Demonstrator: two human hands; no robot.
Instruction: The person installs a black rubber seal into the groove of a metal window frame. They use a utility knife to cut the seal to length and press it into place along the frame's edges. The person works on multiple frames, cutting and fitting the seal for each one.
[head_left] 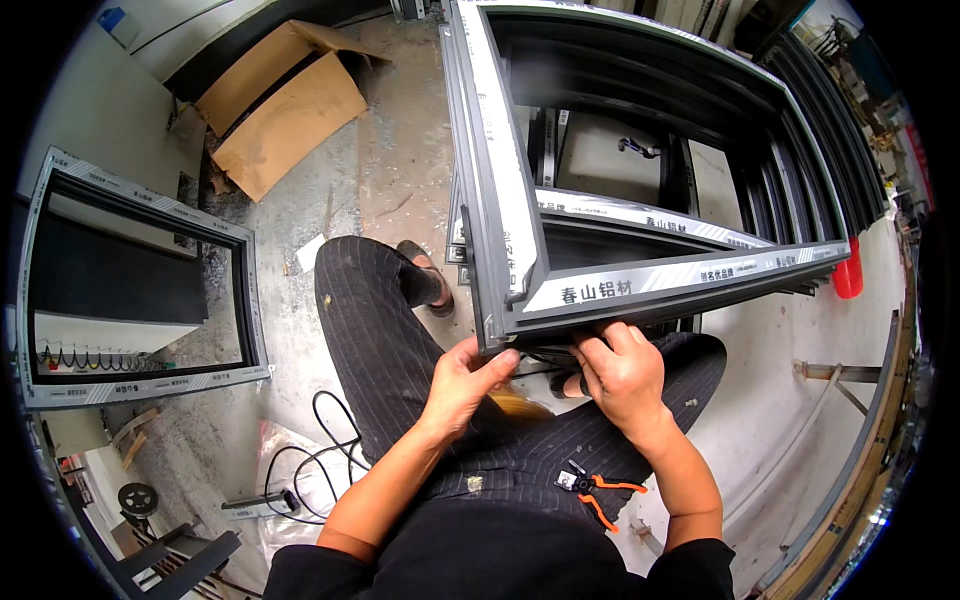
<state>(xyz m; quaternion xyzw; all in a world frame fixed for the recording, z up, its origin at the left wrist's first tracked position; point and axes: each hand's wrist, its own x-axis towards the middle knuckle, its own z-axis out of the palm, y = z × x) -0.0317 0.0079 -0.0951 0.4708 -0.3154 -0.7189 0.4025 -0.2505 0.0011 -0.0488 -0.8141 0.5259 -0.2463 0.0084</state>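
A dark grey metal window frame (690, 278) with white printed protective film lies on top of a stack of similar frames in front of me. My left hand (462, 388) is closed at its near left corner, thumb pressed along the underside edge. Further right, my right hand (622, 375) has its fingers curled together against the near edge. Whatever is pinched in them is hidden; dark strip-like material shows just below the edge between both hands. Cutting pliers (590, 485) with orange handles rest on my lap, near my right forearm.
Another filmed frame (150, 383) stands upright at the left. An open cardboard box (290, 125) lies at the far left. Black cable (330, 440) loops over clear plastic sheeting beside my left leg. A red object (848, 270) is at the stack's right end.
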